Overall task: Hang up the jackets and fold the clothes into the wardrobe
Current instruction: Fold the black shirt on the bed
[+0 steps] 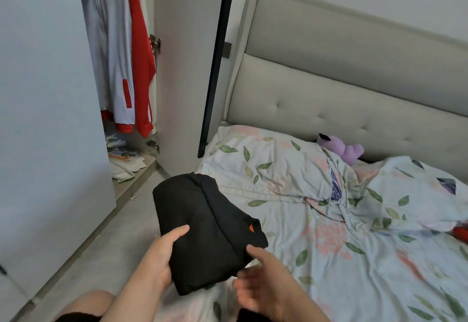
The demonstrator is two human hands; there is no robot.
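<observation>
A folded black garment [202,225] with a small orange tag is held in front of me, above the bed's left edge. My left hand [162,256] grips its near left side, thumb on top. My right hand [258,278] holds the near right corner, thumb on the cloth and fingers below. The wardrobe [131,144] stands open at the left. A red and grey jacket [119,50] hangs inside it. Folded light clothes [124,162] lie piled on its bottom shelf.
The bed [329,245] has a floral sheet, a pillow [266,164], a crumpled duvet [395,195] and a purple plush toy [342,149] by the padded headboard. An open wardrobe door [184,68] with a black edge stands between wardrobe and bed. Something red [462,231] shows at the right edge.
</observation>
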